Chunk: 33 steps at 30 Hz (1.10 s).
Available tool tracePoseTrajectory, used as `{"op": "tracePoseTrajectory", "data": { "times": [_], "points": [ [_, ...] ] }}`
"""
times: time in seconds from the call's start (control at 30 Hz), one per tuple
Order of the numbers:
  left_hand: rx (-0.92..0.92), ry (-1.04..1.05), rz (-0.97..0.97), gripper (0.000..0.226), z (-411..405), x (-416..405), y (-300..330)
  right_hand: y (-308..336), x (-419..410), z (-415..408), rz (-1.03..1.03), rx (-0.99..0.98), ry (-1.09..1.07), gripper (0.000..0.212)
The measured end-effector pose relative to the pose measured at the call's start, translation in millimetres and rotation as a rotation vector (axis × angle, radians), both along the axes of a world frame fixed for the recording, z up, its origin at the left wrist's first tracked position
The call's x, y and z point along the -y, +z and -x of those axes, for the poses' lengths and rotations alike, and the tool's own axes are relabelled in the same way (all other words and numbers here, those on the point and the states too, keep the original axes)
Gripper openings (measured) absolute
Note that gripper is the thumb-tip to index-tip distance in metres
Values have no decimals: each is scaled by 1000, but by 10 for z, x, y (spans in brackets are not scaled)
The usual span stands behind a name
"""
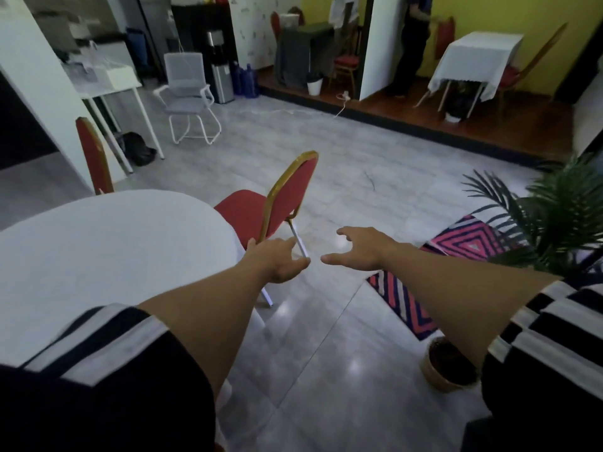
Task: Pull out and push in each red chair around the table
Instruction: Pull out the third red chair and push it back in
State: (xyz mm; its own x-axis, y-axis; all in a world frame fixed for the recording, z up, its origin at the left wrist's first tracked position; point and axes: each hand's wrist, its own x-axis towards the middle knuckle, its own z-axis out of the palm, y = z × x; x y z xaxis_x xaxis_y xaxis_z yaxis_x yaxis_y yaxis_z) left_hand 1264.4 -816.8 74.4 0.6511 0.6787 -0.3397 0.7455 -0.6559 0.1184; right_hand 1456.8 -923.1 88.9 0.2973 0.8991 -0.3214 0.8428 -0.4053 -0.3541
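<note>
The red padded chair with a gold metal frame (287, 197) stands tilted beside my round white counter (107, 252), seat partly under its edge. My left hand (277, 261) hangs loosely open by its rear leg; my right hand (357, 249) is spread wide, empty, over the grey tiled floor (326, 370).

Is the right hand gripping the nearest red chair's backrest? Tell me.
No. The right hand hangs open over the floor, apart from the red chair, clear of its backrest.
</note>
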Motion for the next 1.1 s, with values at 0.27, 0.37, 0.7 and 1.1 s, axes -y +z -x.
{"op": "tracePoseTrajectory", "data": {
  "times": [0.27, 0.37, 0.7, 1.1],
  "points": [
    [23, 41, -30, 81, -829, -759, -14, -6, -826, -926, -2, 13, 55, 104],
    [37, 90, -24, 80, -1148, -1052, -40, 14, -1194, -1317, -24, -7, 92, 104],
    [80, 218, -7, 75, -2077, -1888, -198, -142, -2372, -2297, 23, 36, 250, 111],
    [114, 378, 57, 89, -2504, -3530, -757, -442, -4157, -2819, 52, 26, 364, 109]
  ]
}}
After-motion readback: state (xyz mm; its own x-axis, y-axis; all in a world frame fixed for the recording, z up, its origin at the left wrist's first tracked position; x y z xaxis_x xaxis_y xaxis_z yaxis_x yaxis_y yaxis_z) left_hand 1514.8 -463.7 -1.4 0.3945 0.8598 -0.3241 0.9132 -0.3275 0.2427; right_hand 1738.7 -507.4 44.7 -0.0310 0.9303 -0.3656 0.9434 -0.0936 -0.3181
